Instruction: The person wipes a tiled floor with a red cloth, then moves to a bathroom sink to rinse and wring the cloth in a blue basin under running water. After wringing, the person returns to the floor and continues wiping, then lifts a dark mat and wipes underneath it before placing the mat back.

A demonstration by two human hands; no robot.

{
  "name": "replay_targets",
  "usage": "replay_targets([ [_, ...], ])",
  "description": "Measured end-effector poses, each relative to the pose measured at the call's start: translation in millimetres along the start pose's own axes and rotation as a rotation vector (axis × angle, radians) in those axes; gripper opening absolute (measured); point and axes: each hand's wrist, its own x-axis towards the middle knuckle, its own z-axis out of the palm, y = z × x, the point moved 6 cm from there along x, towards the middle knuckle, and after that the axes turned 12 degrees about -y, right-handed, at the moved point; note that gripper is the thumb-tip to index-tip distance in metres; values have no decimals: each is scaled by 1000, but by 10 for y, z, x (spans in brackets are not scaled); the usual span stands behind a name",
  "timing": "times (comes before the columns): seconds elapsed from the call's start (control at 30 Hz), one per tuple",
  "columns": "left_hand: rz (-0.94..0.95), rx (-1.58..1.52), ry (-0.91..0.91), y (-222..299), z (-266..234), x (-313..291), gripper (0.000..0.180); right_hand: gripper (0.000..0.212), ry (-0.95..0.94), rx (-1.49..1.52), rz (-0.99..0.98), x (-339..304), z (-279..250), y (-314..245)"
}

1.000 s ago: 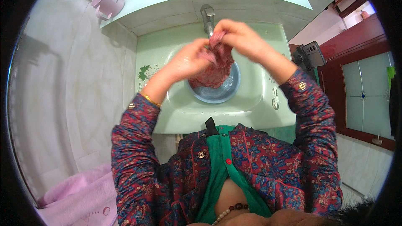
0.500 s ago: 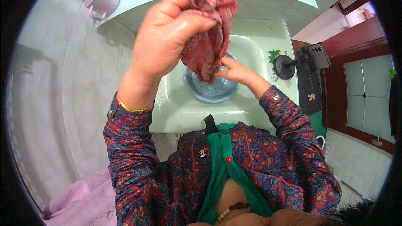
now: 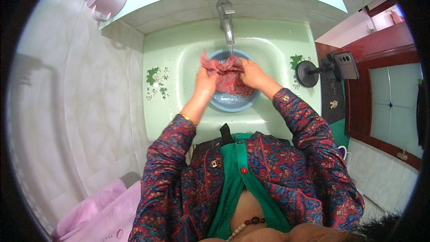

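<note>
A wet red patterned cloth (image 3: 233, 82) is stretched between my two hands over a blue basin (image 3: 230, 104). My left hand (image 3: 207, 82) grips its left end, where a loose corner sticks up. My right hand (image 3: 254, 75) has the other side bunched in its fingers. Water stands in the basin under the cloth. From the chrome faucet (image 3: 227, 24) behind it, a thin stream runs down beside the cloth. The basin sits in a pale green sink (image 3: 168, 107).
A phone (image 3: 346, 65) on a round-based stand (image 3: 307, 74) occupies the sink's right edge. The shelf (image 3: 179, 0) above carries a pink mug (image 3: 106, 1) at its left end. A pink towel (image 3: 103, 210) hangs at the lower left. To the right is a red-framed door (image 3: 363, 103).
My left hand has come down from high above the sink with the cloth. The cloth is now spread low over the basin, in both hands. The faucet has come into sight.
</note>
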Motion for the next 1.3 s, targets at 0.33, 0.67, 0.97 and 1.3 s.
replay_targets([
  [0.33,-419,-318,217,-1395,470,-86,60,56,-67,-308,-21,156,844,166],
  [0.67,-515,-1180,53,-781,610,-86,33,28,69,621,63,259,790,21],
  [0.97,-76,-859,-143,-650,336,-243,37,15,190,28,-308,-284,501,-1123],
  [1.3,-407,-1124,168,-827,634,-128,28,33,200,-218,-21,279,283,-59],
])
